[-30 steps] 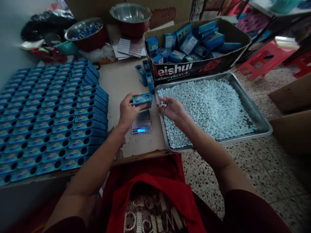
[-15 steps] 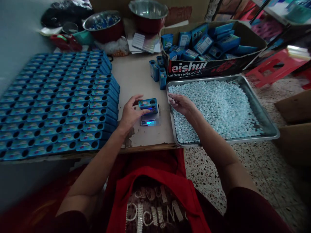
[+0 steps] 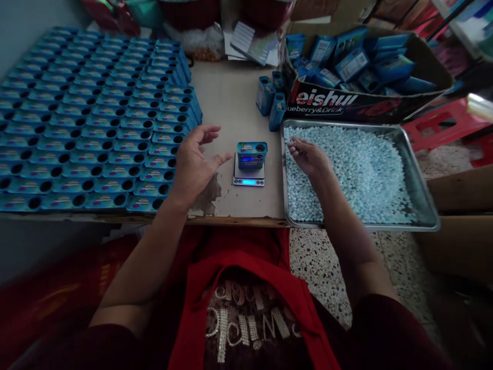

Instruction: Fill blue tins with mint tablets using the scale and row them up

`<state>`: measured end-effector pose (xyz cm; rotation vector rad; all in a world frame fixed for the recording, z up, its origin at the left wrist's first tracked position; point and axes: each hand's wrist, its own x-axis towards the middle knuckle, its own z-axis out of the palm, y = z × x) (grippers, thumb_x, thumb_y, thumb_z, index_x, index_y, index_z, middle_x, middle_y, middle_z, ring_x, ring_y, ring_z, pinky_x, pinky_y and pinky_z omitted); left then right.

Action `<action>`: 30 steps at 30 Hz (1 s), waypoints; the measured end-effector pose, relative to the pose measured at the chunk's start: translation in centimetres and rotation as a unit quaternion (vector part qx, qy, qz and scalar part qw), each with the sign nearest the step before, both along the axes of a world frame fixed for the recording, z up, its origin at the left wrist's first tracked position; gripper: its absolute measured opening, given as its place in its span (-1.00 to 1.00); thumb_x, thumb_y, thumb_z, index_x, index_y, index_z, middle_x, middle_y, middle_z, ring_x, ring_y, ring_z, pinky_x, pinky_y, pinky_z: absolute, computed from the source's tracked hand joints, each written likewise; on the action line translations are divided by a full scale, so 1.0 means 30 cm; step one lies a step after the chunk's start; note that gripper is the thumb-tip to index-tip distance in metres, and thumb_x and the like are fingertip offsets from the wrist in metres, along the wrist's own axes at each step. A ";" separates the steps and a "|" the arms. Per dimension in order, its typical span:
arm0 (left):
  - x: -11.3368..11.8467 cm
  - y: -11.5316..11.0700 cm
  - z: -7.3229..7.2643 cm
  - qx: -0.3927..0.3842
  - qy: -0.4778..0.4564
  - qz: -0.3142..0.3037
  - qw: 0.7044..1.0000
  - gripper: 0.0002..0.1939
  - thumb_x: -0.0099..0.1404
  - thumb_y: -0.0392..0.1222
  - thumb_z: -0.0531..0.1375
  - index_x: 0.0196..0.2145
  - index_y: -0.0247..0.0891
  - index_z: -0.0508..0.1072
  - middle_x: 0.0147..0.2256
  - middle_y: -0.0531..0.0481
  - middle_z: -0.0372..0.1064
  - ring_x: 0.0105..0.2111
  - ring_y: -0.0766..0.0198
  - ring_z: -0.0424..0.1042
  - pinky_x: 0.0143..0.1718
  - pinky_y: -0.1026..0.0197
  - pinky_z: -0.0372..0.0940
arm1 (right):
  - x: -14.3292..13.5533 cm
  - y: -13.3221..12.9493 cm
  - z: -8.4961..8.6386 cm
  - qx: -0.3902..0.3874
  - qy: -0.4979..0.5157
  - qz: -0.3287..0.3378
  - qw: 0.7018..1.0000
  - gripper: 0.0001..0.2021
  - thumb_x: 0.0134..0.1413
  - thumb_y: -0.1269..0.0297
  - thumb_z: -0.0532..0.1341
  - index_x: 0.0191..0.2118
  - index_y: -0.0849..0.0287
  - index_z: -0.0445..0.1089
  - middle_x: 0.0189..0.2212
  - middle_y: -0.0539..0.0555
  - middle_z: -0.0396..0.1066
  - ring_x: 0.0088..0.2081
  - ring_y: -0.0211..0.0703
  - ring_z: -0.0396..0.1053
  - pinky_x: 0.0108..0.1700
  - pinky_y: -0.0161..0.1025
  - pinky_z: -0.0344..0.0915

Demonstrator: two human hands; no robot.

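Observation:
A blue tin [image 3: 251,156] with a round dark hole in its top stands upright on a small digital scale [image 3: 249,177] with a lit display. To the left of it my left hand [image 3: 196,162] is held open, fingers apart, not touching the tin. My right hand [image 3: 311,160] is over the left part of a metal tray [image 3: 427,218] of small pale blue candies [image 3: 354,174]. Its fingers are pinched together on what look like a few candies, partly hidden by the fingers.
Rows of similar blue tins [image 3: 88,123] cover the table's left side. Several blue tins [image 3: 264,95] stand beside a cardboard box [image 3: 331,105] full of more. A red stool [image 3: 442,126] is at the right. Bowls and papers [image 3: 256,43] lie at the back.
My left hand has let go of the tin and drawn back to the left, opening. The tin now rests alone on the scale. My right hand stays at the tray. The view has shifted.

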<state>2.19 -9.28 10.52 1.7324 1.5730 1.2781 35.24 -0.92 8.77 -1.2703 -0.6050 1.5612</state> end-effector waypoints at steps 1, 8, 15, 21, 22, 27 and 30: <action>-0.004 -0.001 -0.002 0.003 -0.001 -0.001 1.000 -0.38 0.36 -0.07 0.60 0.29 0.01 0.55 0.25 -0.13 0.58 0.31 -0.11 0.58 0.37 -0.26 0.52 | 0.000 -0.002 0.006 0.001 -0.008 -0.003 1.000 -0.85 0.37 0.58 0.31 -0.17 0.17 0.52 -0.37 -0.01 0.56 -0.45 -0.42 0.43 -0.44 -0.62 0.45; -0.039 -0.007 0.007 0.027 0.018 -0.010 0.999 -0.34 0.33 -0.20 0.60 0.30 0.01 0.53 0.25 -0.08 0.59 0.29 -0.06 0.59 0.42 -0.17 0.48 | -0.006 -0.012 0.040 0.005 -0.038 0.061 0.997 -0.73 0.36 0.34 0.52 -0.28 0.14 0.42 -0.53 -0.17 0.32 -0.61 -0.49 0.12 -0.63 -0.60 -0.02; 0.029 0.034 0.007 0.025 0.016 -0.040 0.999 -0.40 0.35 -0.19 0.60 0.26 -0.08 0.56 0.23 -0.11 0.61 0.25 -0.06 0.60 0.41 -0.17 0.49 | -0.075 -0.043 0.131 0.044 -0.030 0.165 0.985 -0.67 0.24 0.34 0.59 -0.35 0.15 0.41 -0.57 -0.16 0.23 -0.59 -0.48 0.03 -0.59 -0.54 -0.06; 0.059 0.064 -0.045 0.004 0.034 -0.041 0.999 -0.35 0.28 -0.20 0.63 0.25 -0.07 0.56 0.18 -0.12 0.63 0.22 -0.08 0.60 0.36 -0.14 0.49 | -0.171 -0.028 0.186 0.118 -0.133 0.240 0.954 -0.64 0.26 0.19 0.63 -0.32 0.13 0.45 -0.54 -0.11 0.26 -0.54 -0.39 0.08 -0.53 -0.43 -0.05; 0.060 0.066 -0.054 0.001 0.036 -0.039 0.999 -0.35 0.27 -0.20 0.63 0.25 -0.06 0.56 0.16 -0.12 0.63 0.21 -0.09 0.60 0.35 -0.14 0.49 | -0.189 -0.024 0.188 0.128 -0.155 0.249 0.947 -0.64 0.27 0.18 0.62 -0.33 0.12 0.45 -0.54 -0.10 0.26 -0.53 -0.38 0.07 -0.53 -0.41 -0.05; 0.066 0.062 -0.074 -0.023 0.044 -0.047 0.998 -0.36 0.23 -0.30 0.62 0.22 -0.09 0.59 0.14 -0.13 0.63 0.19 -0.10 0.60 0.33 -0.12 0.47 | -0.252 -0.013 0.183 0.182 -0.288 0.268 0.901 -0.68 0.33 0.17 0.56 -0.39 0.17 0.55 -0.60 -0.10 0.22 -0.51 -0.34 0.08 -0.47 -0.34 0.00; 0.073 0.066 -0.075 -0.031 0.053 -0.052 0.997 -0.38 0.24 -0.29 0.61 0.21 -0.11 0.61 0.15 -0.13 0.63 0.20 -0.10 0.59 0.34 -0.12 0.44 | -0.253 -0.014 0.178 0.214 -0.346 0.264 0.874 -0.67 0.28 0.11 0.56 -0.42 0.18 0.61 -0.58 -0.07 0.29 -0.45 -0.30 0.14 -0.43 -0.31 0.07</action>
